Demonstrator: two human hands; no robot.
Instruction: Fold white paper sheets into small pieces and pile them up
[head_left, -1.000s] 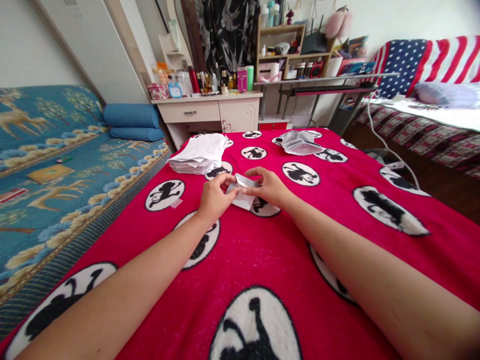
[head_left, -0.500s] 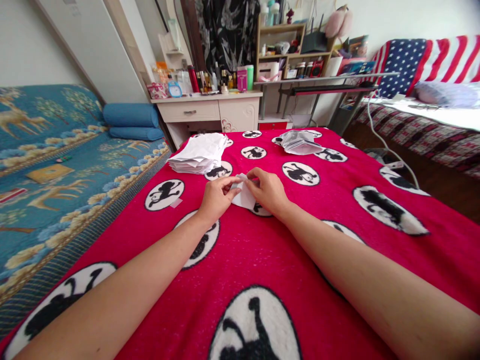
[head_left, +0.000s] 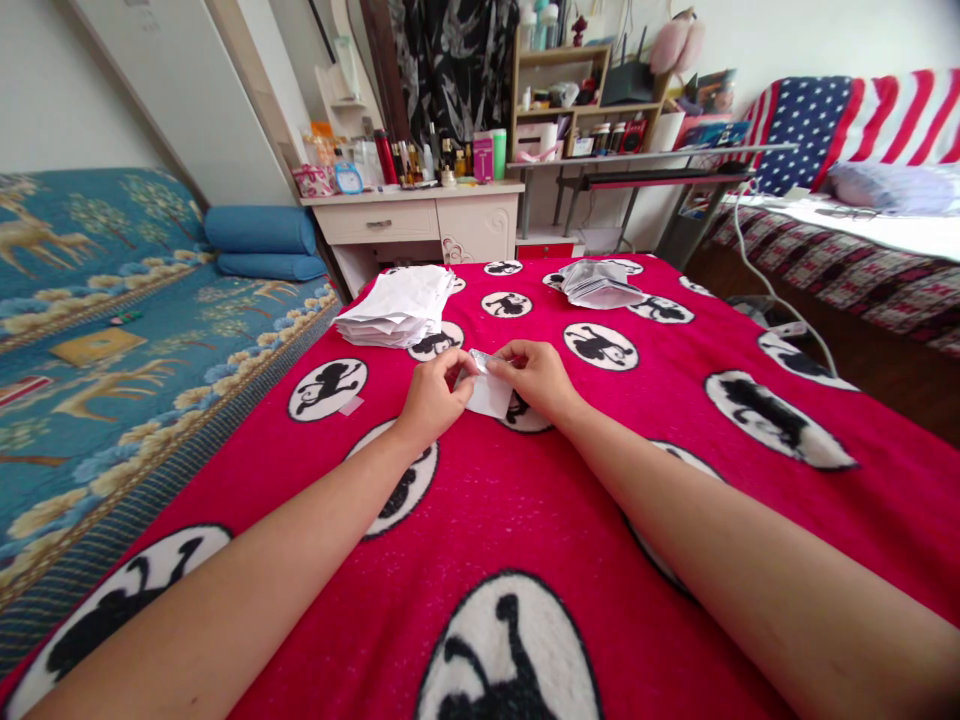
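Observation:
A small folded piece of white paper [head_left: 491,396] is held between my two hands, just above the red cloth [head_left: 480,510]. At its left edge, my left hand [head_left: 439,393] pinches the paper between thumb and curled fingers. My right hand [head_left: 536,378] grips its upper right side, thumb and forefinger pressed together. Grey print shows along the paper's top edge; part of it is hidden behind my fingers. Beyond my left hand lies a thick stack of white paper sheets [head_left: 397,305]. Farther right sits a smaller pile of folded papers [head_left: 602,285].
A small translucent scrap [head_left: 351,405] lies on the cloth at left. Along the left side runs a blue patterned sofa [head_left: 150,350]. A cream dresser [head_left: 420,220] with bottles and a desk with shelves [head_left: 592,150] stand behind. At right, a white cable [head_left: 780,300] hangs down.
The paper's top edge now shows more grey print between my hands. My left fingers have lifted and curled slightly, while the right hand has shifted a little. Both paper piles stay put.

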